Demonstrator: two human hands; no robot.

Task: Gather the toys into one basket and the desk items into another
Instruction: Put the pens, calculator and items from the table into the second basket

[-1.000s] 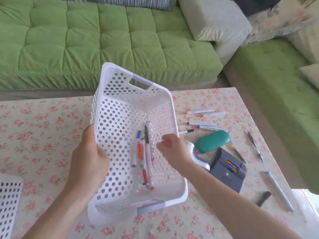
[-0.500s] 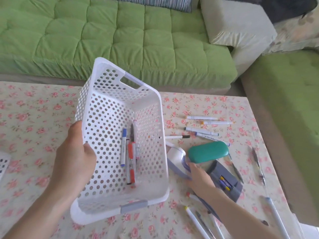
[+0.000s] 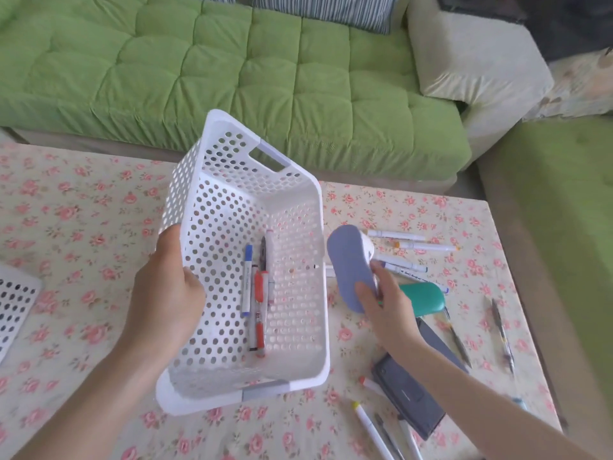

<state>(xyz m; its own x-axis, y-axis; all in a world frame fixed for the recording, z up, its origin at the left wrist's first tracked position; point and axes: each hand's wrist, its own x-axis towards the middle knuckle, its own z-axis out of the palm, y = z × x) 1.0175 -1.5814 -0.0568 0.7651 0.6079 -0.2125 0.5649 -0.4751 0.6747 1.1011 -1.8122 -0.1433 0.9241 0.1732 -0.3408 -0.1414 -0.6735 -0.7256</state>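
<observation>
My left hand (image 3: 166, 293) grips the left wall of a white perforated basket (image 3: 292, 327) and holds it tilted above the table. Several markers (image 3: 257, 293) lie on its floor. My right hand (image 3: 386, 307) is closed on a purple and white tape dispenser (image 3: 348, 263), lifted just right of the basket's rim. A teal case (image 3: 423, 298) lies right behind that hand. More markers (image 3: 408, 247) lie on the cloth to the right. A dark grey hole punch (image 3: 408, 396) sits under my right forearm.
The table has a floral cloth (image 3: 83, 234). A second white basket (image 3: 15, 303) pokes in at the left edge. Pens (image 3: 502, 330) lie near the right edge, markers (image 3: 371, 426) at the front. A green sofa (image 3: 232, 71) runs behind and to the right.
My right hand left the basket, reached down to the tape dispenser beside the teal case, closed on it and lifted it toward the basket. The basket stayed tilted in my left hand.
</observation>
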